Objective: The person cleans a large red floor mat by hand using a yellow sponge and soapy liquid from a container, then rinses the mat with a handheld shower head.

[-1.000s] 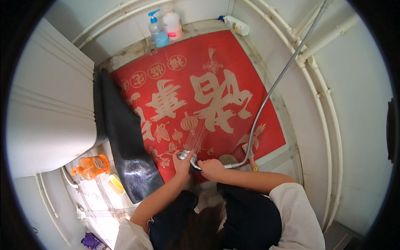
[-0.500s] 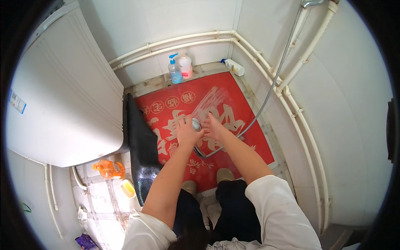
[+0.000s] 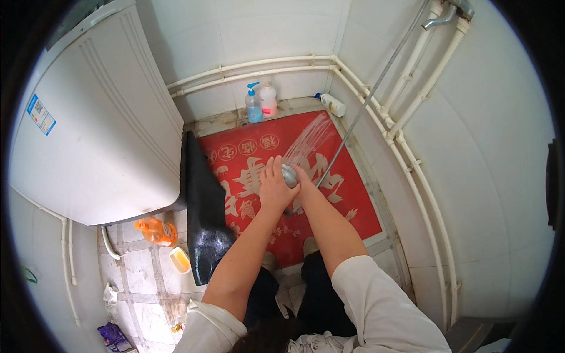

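Note:
A silver shower head [image 3: 289, 175] is between my two hands, and water [image 3: 309, 138] sprays from it toward the far right. My left hand [image 3: 275, 187] grips it from the left, fingers along its side. My right hand [image 3: 304, 185] closes on it from the right; most of its fingers are hidden. Under the spray lies a red mat [image 3: 359, 206] with pale printed characters. The grey hose [image 3: 376, 88] stretches from the upper right down to my right hand. A black rubbery mat edge [image 3: 206, 217] is folded up at the left.
A white appliance [image 3: 112, 129] stands at the left. Blue [image 3: 254, 109] and pink [image 3: 268, 103] bottles stand by the far wall; a white bottle [image 3: 332, 105] lies nearby. An orange bottle [image 3: 158, 231] and yellow-and-white dish [image 3: 180, 260] are at lower left. White pipes [image 3: 424, 194] line the walls.
My right hand has moved in from beside the shower head to meet it. The hose has gone from a slack loop to a nearly straight line. The spray lands farther right.

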`<action>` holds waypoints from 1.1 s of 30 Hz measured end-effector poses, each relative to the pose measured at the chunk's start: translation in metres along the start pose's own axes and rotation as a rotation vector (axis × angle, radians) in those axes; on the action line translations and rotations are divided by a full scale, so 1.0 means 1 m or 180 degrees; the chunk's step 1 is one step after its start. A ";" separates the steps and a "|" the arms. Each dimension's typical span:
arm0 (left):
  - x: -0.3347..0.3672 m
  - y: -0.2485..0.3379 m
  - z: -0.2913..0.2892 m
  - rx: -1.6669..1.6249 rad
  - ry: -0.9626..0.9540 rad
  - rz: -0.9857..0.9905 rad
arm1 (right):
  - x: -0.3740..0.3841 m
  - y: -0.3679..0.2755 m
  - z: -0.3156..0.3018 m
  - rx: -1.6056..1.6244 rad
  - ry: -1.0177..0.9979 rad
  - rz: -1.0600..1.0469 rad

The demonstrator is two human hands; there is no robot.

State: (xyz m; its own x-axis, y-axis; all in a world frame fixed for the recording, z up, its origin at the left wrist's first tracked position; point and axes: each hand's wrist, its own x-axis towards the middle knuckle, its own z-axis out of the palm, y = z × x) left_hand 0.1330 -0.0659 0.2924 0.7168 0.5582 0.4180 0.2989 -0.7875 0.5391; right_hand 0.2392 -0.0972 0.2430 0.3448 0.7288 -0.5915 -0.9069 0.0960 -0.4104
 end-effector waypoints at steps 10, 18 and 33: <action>0.002 0.001 0.000 -0.0597 0.0563 -0.0549 | 0.009 0.019 -0.001 -0.0037 -0.0134 0.0008; 0.006 -0.017 -0.011 -0.0822 -0.0136 -0.0282 | 0.019 0.031 0.003 0.0104 -0.0383 0.0105; 0.029 -0.037 -0.001 -0.0263 -0.0666 -0.0937 | 0.049 0.032 -0.013 0.0557 -0.1105 -0.0326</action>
State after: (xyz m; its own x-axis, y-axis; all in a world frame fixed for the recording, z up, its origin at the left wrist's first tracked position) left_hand 0.1422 -0.0200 0.2856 0.7235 0.6854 0.0821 0.4658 -0.5725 0.6748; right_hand 0.2298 -0.0668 0.1920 0.3605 0.8923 -0.2718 -0.9099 0.2722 -0.3130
